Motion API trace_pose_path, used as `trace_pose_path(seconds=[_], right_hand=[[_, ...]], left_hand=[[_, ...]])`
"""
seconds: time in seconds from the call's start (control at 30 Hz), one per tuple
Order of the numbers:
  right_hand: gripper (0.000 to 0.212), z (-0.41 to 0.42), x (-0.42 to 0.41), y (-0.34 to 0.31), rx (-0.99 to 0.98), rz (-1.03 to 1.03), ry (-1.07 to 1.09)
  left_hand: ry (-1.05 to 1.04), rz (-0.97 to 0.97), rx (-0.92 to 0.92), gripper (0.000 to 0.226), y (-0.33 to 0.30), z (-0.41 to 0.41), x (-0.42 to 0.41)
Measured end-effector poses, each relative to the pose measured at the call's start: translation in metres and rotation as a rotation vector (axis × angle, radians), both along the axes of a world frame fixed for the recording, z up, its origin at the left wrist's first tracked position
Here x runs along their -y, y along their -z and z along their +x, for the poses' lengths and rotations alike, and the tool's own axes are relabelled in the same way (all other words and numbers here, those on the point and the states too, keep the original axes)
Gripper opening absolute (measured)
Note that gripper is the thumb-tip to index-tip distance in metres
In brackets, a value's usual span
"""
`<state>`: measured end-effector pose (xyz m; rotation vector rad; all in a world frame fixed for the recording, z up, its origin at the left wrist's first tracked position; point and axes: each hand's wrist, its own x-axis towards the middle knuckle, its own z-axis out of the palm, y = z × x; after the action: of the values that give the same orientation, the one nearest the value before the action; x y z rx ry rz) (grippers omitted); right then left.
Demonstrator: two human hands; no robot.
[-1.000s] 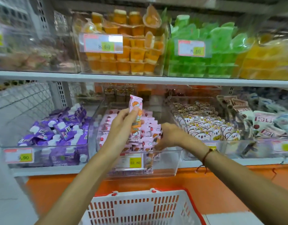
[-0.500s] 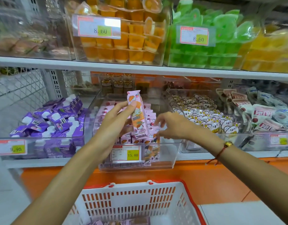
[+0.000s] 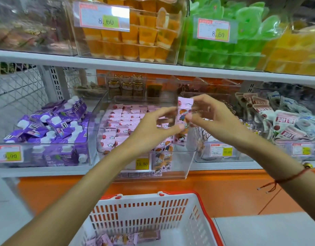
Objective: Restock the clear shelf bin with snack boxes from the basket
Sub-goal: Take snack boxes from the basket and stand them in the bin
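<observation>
A pink snack box (image 3: pixel 183 119) with cartoon print stands upright between both hands, above the right part of the clear shelf bin (image 3: pixel 188 160). My left hand (image 3: pixel 153 128) pinches its lower left side with thumb and fingers. My right hand (image 3: pixel 208 116) grips its right edge at mid height. The bin holds several rows of the same pink boxes (image 3: pixel 121 119), and some stand upright at its front wall. Below, the white basket with a red rim (image 3: pixel 204 215) holds a few more pink boxes (image 3: pixel 128 237) on its floor.
Purple pouches fill the bin to the left (image 3: pixel 46 125). A bin of white wrapped snacks (image 3: pixel 222 151) sits right of the pink boxes, with packets (image 3: pixel 284 121) farther right. Orange (image 3: pixel 135 32) and green jelly cups (image 3: pixel 233 41) fill the shelf above. An orange ledge (image 3: pixel 224 189) runs under the shelf.
My right hand left the boxes in the bin and came onto the held box. The box moved right and up, now gripped by both hands. The view tilted down, showing the basket's contents.
</observation>
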<state>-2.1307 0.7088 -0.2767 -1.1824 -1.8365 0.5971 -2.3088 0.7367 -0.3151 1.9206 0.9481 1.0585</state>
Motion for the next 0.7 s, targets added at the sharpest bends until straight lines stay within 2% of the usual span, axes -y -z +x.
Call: trace_pose_path(seconds=[0.07, 0.1, 0.13, 0.2, 0.37, 0.53, 0.7], right_hand=[[0.026, -0.001, -0.005, 0.008, 0.024, 0.022, 0.074], [0.027, -0.003, -0.007, 0.012, 0.067, 0.017, 0.090], [0.029, -0.006, -0.009, 0.017, 0.121, 0.010, 0.088], [0.030, -0.015, -0.011, 0.029, 0.236, 0.011, 0.080], [0.019, -0.033, -0.008, 0.061, 0.259, 0.002, 0.083], [0.024, -0.029, -0.009, 0.073, 0.620, 0.274, 0.240], [0.026, -0.030, -0.004, 0.076, 0.675, 0.197, 0.176]], left_hand=[[-0.109, 0.201, -0.324, 0.051, 0.010, -0.010, -0.005], [-0.164, 0.312, -0.470, 0.045, 0.016, -0.015, -0.006], [-0.202, 0.405, -0.581, 0.036, 0.021, -0.020, -0.008], [-0.241, 0.501, -0.681, 0.023, 0.029, -0.028, -0.010], [-0.264, 0.510, -0.645, 0.020, 0.036, -0.036, -0.014], [-0.247, 0.484, -0.612, 0.019, 0.038, -0.036, -0.015], [-0.211, 0.460, -0.617, 0.021, 0.037, -0.038, -0.013]])
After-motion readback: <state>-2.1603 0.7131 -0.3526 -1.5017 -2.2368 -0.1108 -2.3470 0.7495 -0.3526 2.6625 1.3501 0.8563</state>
